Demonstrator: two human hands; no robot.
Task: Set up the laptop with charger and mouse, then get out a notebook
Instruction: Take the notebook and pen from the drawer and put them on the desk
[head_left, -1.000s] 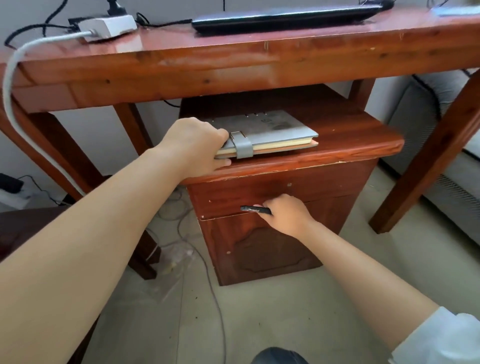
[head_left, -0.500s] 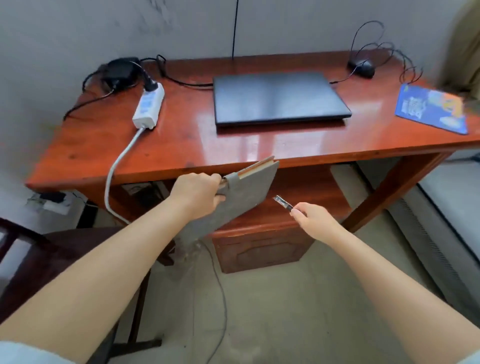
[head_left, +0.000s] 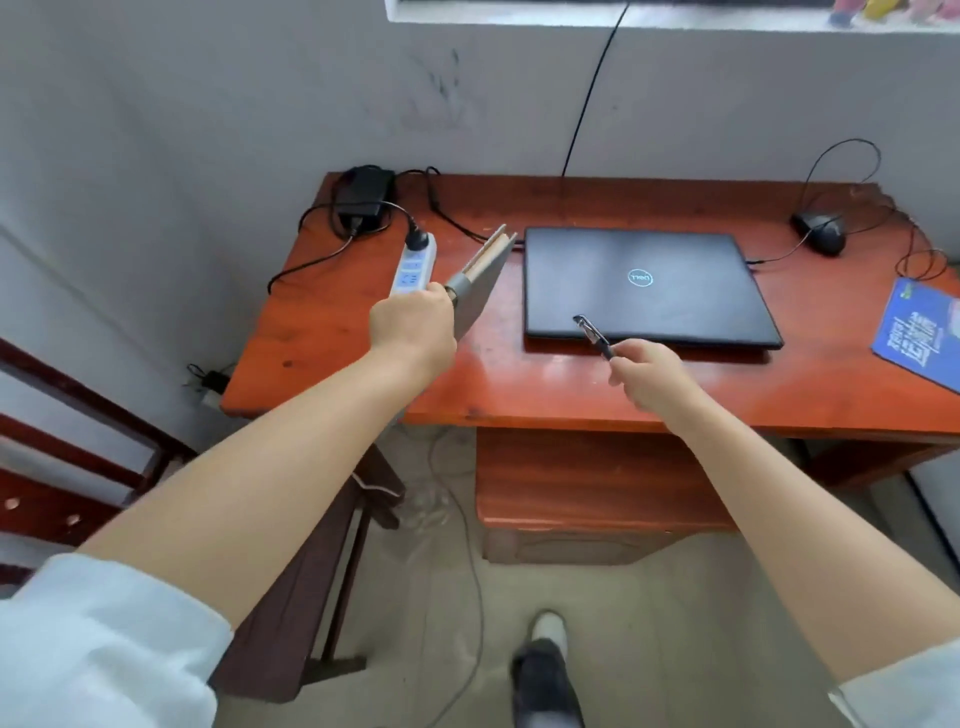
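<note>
My left hand (head_left: 415, 327) grips a grey notebook (head_left: 480, 283) by its lower end, holding it tilted above the left part of the red wooden desk (head_left: 519, 384). My right hand (head_left: 647, 371) holds a black pen (head_left: 592, 335) over the front edge of the closed black laptop (head_left: 647, 288). The laptop lies flat in the middle of the desk. A black charger brick (head_left: 363, 197) sits at the back left, plugged into a white power strip (head_left: 413, 265). A black wired mouse (head_left: 821, 234) rests at the back right.
A blue mouse pad (head_left: 922, 332) lies at the desk's right edge. A low wooden cabinet (head_left: 587, 488) stands under the desk. A dark chair (head_left: 291, 587) is at the left, and cables trail on the floor. My shoe (head_left: 545, 675) shows at the bottom.
Both hands have risen from the cabinet under the desk to above the desktop. The left hand took the notebook off the cabinet top, and the right hand carries the pen up over the laptop.
</note>
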